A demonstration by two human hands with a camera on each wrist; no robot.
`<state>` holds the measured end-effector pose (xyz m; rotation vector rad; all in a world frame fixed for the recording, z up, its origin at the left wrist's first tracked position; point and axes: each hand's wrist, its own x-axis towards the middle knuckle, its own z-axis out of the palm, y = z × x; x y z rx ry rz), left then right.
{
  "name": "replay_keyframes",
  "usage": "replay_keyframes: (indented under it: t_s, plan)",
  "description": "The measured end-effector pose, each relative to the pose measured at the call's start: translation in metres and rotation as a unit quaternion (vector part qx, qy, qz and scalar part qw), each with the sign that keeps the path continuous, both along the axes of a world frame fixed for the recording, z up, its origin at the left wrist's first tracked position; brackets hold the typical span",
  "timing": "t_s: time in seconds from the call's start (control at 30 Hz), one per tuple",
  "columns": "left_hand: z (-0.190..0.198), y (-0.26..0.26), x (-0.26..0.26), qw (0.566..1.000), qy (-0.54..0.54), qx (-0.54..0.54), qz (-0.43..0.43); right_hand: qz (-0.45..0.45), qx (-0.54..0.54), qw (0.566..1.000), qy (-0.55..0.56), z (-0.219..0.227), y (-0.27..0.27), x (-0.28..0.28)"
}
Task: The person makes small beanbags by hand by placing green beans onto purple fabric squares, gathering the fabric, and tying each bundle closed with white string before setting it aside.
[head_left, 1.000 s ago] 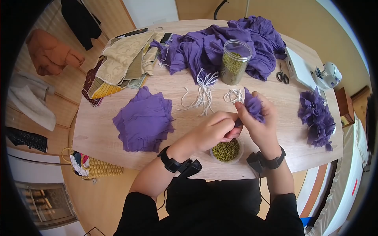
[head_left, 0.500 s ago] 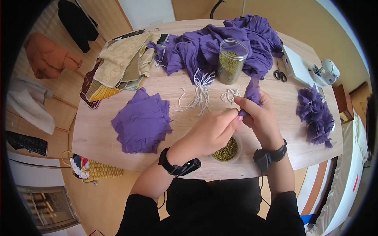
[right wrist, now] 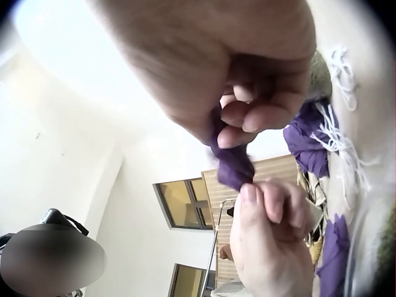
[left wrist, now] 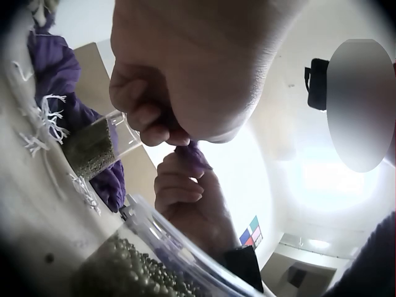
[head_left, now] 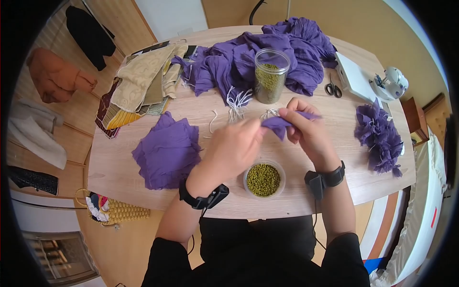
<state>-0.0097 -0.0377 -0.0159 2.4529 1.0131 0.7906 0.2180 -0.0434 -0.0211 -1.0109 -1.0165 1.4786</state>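
Note:
Both hands hold a small purple cloth piece (head_left: 277,124) above the table. My left hand (head_left: 232,146) pinches its left end between thumb and fingers, as the right wrist view shows with the cloth (right wrist: 235,170) stretched between the hands. The right hand (head_left: 311,136) grips the other end, a bit of cloth sticking out past its fingers. Below the hands stands an open clear tub (head_left: 283,184) of green beans (head_left: 263,180). A stack of purple cloth squares (head_left: 167,153) lies to the left. White strings (head_left: 236,103) lie behind the hands.
A tall clear jar (head_left: 271,79) of green beans stands before heaped purple fabric (head_left: 229,62). Patterned cloths (head_left: 143,81) lie back left. At the right are scissors (head_left: 333,90), a small sewing machine (head_left: 394,83) and a ruffled purple bundle (head_left: 380,138).
My left hand has moved left and up, away from over the bean tub, which now shows fully. The cloth has gone from upright in the right hand to stretched sideways between both hands.

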Motion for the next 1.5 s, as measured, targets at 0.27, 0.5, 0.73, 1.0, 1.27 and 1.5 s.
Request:
replay_keyframes:
  t_s: [0.27, 0.5, 0.73, 1.0, 1.27, 1.5]
  plan:
    - [-0.016, 0.023, -0.019, 0.853, -0.393, -0.343, -0.004, -0.089, 0.167, 0.885, -0.425, -0.024, 0.019, 0.017]
    - [-0.02, 0.021, -0.02, 0.796, -0.466, -0.385, -0.004, -0.027, 0.222, 0.816, -0.534, -0.032, 0.012, 0.0]
    - [-0.023, 0.013, -0.008, 0.8, -0.427, -0.42, -0.026, -0.008, 0.209, 0.805, -0.555, -0.038, 0.018, 0.003]
    - [-0.037, 0.016, -0.004, 0.826, -0.42, -0.372, -0.047, -0.066, 0.198, 0.903, -0.376, -0.034, 0.025, 0.014]
    - [-0.04, 0.018, -0.003, 0.83, -0.41, -0.372, -0.071, -0.06, 0.076, 0.988, -0.124, -0.015, 0.023, 0.033]
    - [-0.041, 0.019, -0.003, 0.837, -0.401, -0.365, -0.073, -0.106, 0.092, 0.977, -0.16, -0.016, 0.025, 0.037]
